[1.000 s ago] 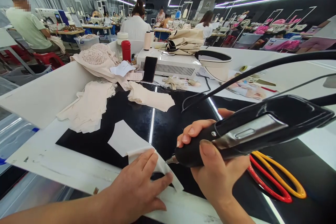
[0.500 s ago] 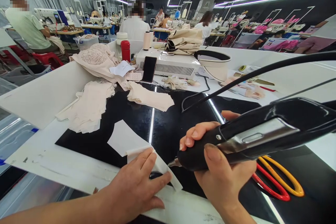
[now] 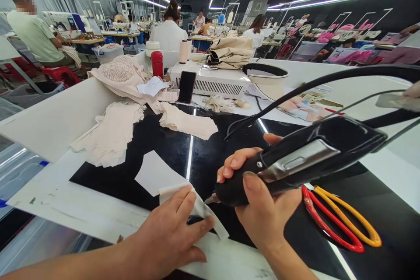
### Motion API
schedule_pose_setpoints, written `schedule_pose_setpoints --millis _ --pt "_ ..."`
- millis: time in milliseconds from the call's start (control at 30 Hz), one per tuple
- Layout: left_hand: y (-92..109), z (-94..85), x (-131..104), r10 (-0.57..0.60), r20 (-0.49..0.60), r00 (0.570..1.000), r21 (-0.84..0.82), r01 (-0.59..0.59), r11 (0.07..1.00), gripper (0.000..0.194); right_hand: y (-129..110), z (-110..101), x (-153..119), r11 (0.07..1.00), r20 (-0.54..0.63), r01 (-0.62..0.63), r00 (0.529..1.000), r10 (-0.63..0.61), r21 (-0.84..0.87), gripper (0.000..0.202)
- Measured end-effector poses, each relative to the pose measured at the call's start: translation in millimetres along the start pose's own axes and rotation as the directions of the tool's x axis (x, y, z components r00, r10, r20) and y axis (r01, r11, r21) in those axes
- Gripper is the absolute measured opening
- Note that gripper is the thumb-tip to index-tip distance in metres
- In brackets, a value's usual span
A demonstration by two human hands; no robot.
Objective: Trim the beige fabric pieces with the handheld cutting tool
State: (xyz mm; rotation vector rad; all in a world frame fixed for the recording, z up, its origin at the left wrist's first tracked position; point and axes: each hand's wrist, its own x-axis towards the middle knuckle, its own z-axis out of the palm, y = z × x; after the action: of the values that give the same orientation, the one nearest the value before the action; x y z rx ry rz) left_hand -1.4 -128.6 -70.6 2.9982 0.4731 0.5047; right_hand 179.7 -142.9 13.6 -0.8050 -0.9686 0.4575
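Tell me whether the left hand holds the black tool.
No, the right hand grips the black tool, while the left hand lies on the pale fabric.

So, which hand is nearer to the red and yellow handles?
Right. The right hand, gripping the black tool, is just left of the handles; the left hand lies farther left, on the pale fabric.

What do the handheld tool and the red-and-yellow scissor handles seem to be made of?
The handheld tool: likely black plastic, glossy at the rear where highlights show; the side plate looks like metal, from its silvery sheen. The scissor handles: probably glossy plastic or coated metal, judging by bright reflections.
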Motion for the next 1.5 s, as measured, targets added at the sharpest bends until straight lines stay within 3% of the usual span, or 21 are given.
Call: schedule_pose_setpoints --millis 167,633,1067,1500 --pt "-0.1 3.3 -1.2 0.019 -0.065 0.998 0.001 -0.019 1.000 0.095 -2.0 3.4 1.2 1.000 -0.002 -0.011 1.000 0.011 -0.001 0.045" --pt "1.7 1.9 0.8 -0.005 -0.091 0.996 -0.023 0.002 1.000 0.086 -0.5 3.3 1.5 1.000 0.003 -0.021 1.000 0.021 0.015 0.045" --pt "-1.2 10.5 1.8 0.034 -0.137 0.990 -0.033 -0.039 0.999 0.103 13.2 12.6 6.4 0.997 0.001 0.008 1.000 -0.008 0.078 0.041" --pt "-2.2 10.8 1.2 0.034 -0.159 0.987 -0.047 -0.042 0.998 0.094 20.7 16.8 7.3 0.994 0.021 0.021 1.000 -0.024 0.111 0.050"
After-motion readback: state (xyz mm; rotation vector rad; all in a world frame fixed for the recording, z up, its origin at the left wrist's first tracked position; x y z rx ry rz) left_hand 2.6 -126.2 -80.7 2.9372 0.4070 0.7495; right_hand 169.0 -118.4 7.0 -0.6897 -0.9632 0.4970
